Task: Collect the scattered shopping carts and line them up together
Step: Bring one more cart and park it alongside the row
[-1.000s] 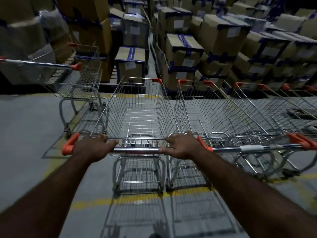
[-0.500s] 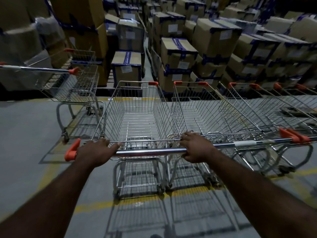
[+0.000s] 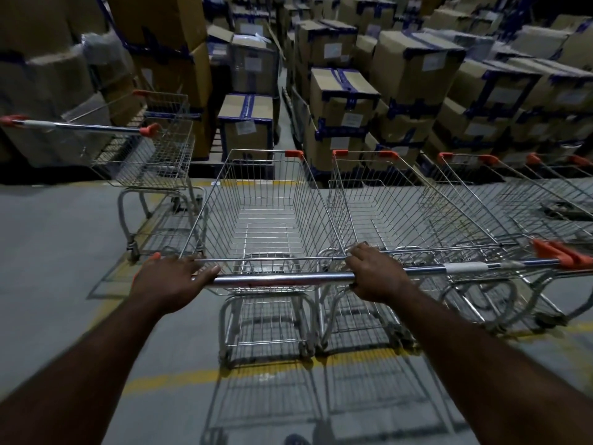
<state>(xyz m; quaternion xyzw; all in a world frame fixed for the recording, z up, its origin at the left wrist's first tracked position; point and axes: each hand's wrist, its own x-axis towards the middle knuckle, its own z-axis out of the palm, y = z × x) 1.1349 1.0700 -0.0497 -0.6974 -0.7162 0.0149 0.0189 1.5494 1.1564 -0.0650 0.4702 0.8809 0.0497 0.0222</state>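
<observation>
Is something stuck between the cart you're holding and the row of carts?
Nothing visible. The held cart stands side by side with the nearest cart of the row, almost touching.

Grey floor point(image 3: 57, 252) — yellow-lined — carries shopping carts point(image 3: 266, 220) and, seemingly, palletised boxes point(image 3: 343, 101).

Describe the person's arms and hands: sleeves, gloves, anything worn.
Both forearms are bare up to the frame's edge: no sleeve shows on the left forearm or the right forearm. The left hand and right hand wear no gloves. No watch, bracelet or ring shows, though the light is dim.
</observation>
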